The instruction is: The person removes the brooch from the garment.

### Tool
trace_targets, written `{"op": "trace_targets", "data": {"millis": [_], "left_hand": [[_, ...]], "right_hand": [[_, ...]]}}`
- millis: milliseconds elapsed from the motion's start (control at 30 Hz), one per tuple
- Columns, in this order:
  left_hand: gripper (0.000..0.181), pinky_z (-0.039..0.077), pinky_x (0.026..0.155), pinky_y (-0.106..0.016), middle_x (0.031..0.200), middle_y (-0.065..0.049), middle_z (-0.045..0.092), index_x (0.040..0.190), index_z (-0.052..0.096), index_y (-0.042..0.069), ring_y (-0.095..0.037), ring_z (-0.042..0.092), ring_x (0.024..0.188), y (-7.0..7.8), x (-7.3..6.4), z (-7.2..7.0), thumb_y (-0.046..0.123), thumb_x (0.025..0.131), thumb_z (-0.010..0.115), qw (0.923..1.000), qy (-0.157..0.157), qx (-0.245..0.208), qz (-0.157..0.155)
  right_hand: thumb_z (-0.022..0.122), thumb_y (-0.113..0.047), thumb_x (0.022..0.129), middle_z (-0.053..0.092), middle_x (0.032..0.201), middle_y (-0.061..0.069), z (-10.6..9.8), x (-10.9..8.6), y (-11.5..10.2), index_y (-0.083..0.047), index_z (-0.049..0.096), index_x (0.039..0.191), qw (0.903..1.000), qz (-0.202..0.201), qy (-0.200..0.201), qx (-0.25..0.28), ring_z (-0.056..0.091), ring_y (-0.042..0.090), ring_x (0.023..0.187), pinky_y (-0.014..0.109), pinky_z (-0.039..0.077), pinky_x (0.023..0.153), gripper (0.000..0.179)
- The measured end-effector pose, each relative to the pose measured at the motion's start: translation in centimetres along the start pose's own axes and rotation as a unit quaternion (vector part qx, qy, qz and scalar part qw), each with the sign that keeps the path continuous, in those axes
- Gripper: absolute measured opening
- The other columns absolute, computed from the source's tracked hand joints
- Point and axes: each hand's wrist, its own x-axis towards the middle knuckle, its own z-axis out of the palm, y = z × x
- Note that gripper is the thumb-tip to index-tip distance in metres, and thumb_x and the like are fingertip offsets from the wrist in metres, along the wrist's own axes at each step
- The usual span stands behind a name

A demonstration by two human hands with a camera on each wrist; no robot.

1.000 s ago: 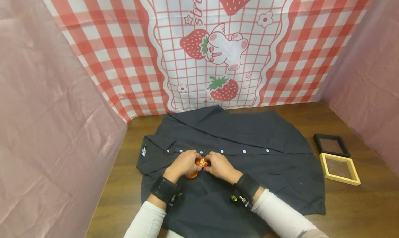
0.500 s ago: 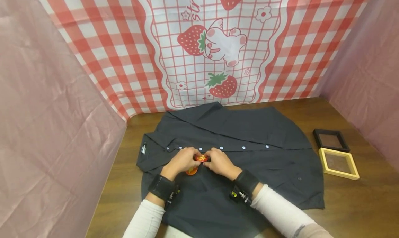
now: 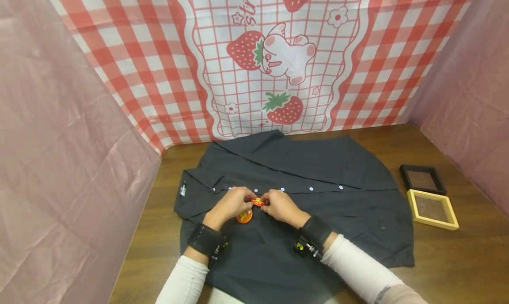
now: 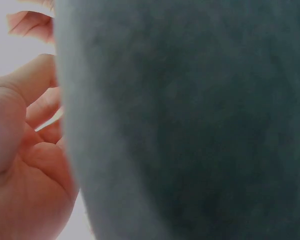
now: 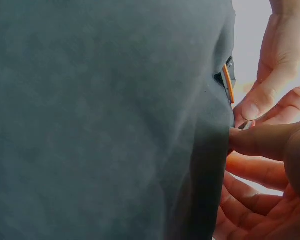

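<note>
- Pink cloth (image 3: 79, 162), creased, at far left; beside it, red-and-white checked cloth (image 3: 143, 65) with strawberry prints, behind a brown wooden table (image 3: 145, 242).
- Dark grey shirt (image 3: 326, 211), spread on the table, collar to the left, pale buttons in a row across it.
- Left hand (image 3: 232, 207), black band at the wrist: thumb and finger pinch the left edge of a badge; fingertips sit further back than half a second ago.
- Orange badge (image 3: 244, 216), round, yellowish motif, on the shirt just below the left hand; more of its face shows than before.
- Red badge (image 3: 258, 202), small, yellow markings, tilted and foreshortened, between both hands over the shirt below the buttons; less covered by the left fingers now.
- Right hand (image 3: 283, 208), banded likewise: pinches the red badge's right edge, position little changed.
- Black frame (image 3: 440, 180) and yellow frame (image 3: 435, 225), on the table at right, unmoved.
</note>
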Motion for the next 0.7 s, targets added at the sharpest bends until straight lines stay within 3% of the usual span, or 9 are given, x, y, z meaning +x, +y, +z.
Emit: {"op": "trace_targets", "data": {"millis": [267,433,700], "left_hand": [[0.012,0.049,0.093,-0.042,0.091,-0.003,0.074,0.096,0.077,0.009,-0.017,0.067,0.084,-0.46,-0.22,-0.11,0.017,0.089,0.071,0.9987,0.041,0.016,0.025],[0.011,0.053,0.084,-0.037,0.091,-0.003,0.074,0.094,0.077,0.009,-0.016,0.067,0.084,-0.55,-0.24,-0.26,0.016,0.088,0.071,0.9974,0.062,0.009,0.035],[0.010,0.052,0.075,-0.031,0.089,-0.001,0.074,0.095,0.075,0.010,-0.013,0.063,0.076,-0.42,-0.07,-0.17,0.017,0.090,0.069,0.9977,0.051,0.021,0.039]], "right_hand": [[0.074,-0.012,0.083,0.056,0.072,-0.002,-0.18,0.45,-0.04,-0.010,0.075,0.090,0.9997,0.013,-0.010,0.016,0.048,0.009,0.064,0.025,0.041,0.060,0.008],[0.073,-0.012,0.083,0.056,0.072,-0.002,-0.31,0.76,-0.08,-0.010,0.075,0.088,0.9997,0.008,0.002,0.023,0.048,0.010,0.064,0.026,0.042,0.061,0.005],[0.072,-0.012,0.085,0.058,0.073,-0.002,-0.54,0.53,-0.12,-0.009,0.076,0.090,0.9993,0.018,0.001,0.034,0.049,0.009,0.065,0.025,0.043,0.061,0.007]]}}
